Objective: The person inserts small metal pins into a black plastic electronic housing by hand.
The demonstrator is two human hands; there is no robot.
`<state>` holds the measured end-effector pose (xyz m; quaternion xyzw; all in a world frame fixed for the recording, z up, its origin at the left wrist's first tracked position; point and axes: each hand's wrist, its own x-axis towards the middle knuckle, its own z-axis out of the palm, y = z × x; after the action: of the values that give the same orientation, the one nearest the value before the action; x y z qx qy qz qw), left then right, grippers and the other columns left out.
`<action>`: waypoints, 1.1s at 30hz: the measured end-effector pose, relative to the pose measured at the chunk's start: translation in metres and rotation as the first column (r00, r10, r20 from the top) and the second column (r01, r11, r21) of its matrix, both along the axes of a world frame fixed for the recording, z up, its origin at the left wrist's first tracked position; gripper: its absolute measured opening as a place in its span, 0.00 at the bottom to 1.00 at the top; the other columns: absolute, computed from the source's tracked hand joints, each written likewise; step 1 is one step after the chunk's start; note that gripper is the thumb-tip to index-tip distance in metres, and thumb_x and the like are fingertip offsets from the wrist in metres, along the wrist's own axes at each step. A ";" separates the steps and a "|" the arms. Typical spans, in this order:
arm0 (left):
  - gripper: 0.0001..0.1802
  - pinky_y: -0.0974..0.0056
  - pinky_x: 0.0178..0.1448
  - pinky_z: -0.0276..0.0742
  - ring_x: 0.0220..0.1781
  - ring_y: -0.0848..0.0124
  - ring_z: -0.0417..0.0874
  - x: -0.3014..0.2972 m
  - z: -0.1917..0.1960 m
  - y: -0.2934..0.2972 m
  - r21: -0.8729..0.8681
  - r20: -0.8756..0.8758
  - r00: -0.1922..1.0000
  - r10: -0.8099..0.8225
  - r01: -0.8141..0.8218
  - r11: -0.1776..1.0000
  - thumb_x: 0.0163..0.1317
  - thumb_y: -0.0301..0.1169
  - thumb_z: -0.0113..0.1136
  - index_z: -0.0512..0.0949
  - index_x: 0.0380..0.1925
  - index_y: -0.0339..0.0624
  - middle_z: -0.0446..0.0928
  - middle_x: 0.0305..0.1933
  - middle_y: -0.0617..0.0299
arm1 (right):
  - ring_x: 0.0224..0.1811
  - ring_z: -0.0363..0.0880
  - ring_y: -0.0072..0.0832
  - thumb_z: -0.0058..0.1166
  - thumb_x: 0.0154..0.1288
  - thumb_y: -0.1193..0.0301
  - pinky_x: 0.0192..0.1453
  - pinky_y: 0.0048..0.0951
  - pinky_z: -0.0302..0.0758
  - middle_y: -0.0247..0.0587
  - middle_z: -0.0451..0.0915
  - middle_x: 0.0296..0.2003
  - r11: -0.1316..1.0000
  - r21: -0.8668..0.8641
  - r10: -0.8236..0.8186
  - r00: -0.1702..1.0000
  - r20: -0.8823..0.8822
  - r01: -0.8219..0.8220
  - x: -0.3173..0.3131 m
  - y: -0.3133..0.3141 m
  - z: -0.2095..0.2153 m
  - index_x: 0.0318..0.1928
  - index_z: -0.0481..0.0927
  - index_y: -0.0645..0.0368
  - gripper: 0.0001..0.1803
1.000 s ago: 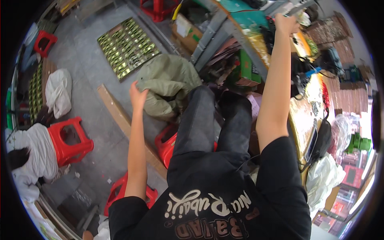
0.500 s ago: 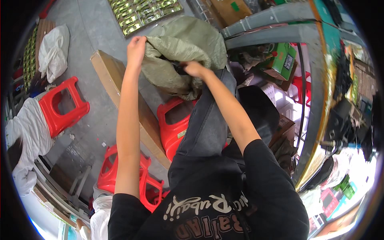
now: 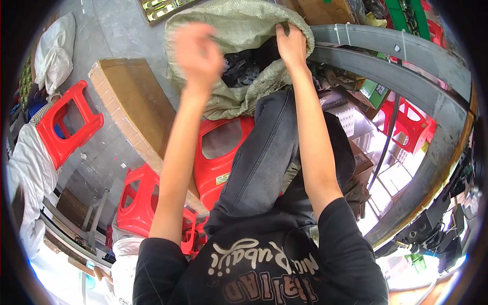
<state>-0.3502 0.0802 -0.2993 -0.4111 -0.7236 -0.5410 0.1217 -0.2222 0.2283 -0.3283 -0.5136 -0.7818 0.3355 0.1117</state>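
Note:
A pale green woven sack (image 3: 231, 107) stands in front of my legs with its mouth wide open. Inside lie many small dark and greyish pieces (image 3: 246, 73), too small to name. My right hand (image 3: 292, 47) grips the sack's right rim, fingers over the edge. Over the sack's left side is my left hand (image 3: 198, 58), smeared by motion, so its fingers cannot be read.
Left of the sack, a long brown carton (image 3: 134, 96) lies on the grey floor. Red plastic stools stand below the sack (image 3: 216, 168) and farther left (image 3: 68, 124). A grey metal beam (image 3: 386, 40) runs along the right.
The sack's mouth has been spread open, showing its contents. My right hand has gone from inside the folds to the right rim; my left hand has let go of the left edge.

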 end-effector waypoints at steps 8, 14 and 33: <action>0.31 0.60 0.54 0.67 0.45 0.56 0.76 0.049 -0.283 -0.028 -0.805 0.523 0.643 0.559 0.157 0.573 0.47 0.49 0.58 0.71 0.46 0.35 0.73 0.46 0.48 | 0.51 0.70 0.39 0.48 0.59 0.63 0.57 0.30 0.61 0.52 0.74 0.45 1.000 0.026 0.005 0.966 -0.258 0.002 0.008 -0.020 0.028 0.46 0.72 0.68 0.21; 0.40 0.62 0.42 0.73 0.36 0.61 0.77 0.081 -0.283 0.013 -0.625 0.734 0.348 0.583 0.013 0.780 0.45 0.40 0.64 0.56 0.56 0.38 0.71 0.48 0.51 | 0.44 0.72 0.25 0.47 0.58 0.70 0.51 0.24 0.64 0.42 0.76 0.41 0.962 -0.221 -0.204 0.957 -0.207 0.157 0.046 -0.017 0.048 0.43 0.73 0.70 0.16; 0.30 0.59 0.43 0.68 0.54 0.62 0.65 0.095 -0.293 0.043 -0.111 0.914 -0.405 -0.043 -0.351 0.930 0.44 0.47 0.64 0.68 0.49 0.58 0.65 0.55 0.69 | 0.43 0.72 0.26 0.49 0.57 0.68 0.51 0.24 0.64 0.42 0.77 0.39 0.978 -0.169 -0.166 0.940 -0.298 0.119 0.051 0.002 0.025 0.41 0.75 0.68 0.16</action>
<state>-0.2551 0.1236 -0.5928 0.3467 -0.4805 -0.6962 -0.4052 -0.1715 0.2307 -0.3032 -0.5167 -0.6880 0.4605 0.2185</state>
